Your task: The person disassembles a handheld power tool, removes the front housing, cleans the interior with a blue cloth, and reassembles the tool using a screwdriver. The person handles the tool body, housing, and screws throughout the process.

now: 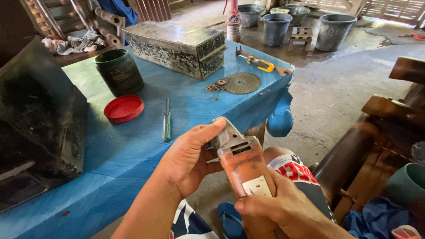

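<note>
Both hands, left hand (188, 159) and right hand (274, 208), held fingers closed around one orange power tool (241, 166) above the lap, beside a blue worktop (133, 146) carrying one green screwdriver (166, 121), one red lid (124, 108), one grinding disc (242, 83) and one metal box (177, 46).

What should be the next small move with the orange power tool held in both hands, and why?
Probably reach for the green screwdriver on the blue table. Both the left hand and right hand hold the orange tool body, whose grey metal head looks stripped; the disc and washers already lie on the table.
</note>
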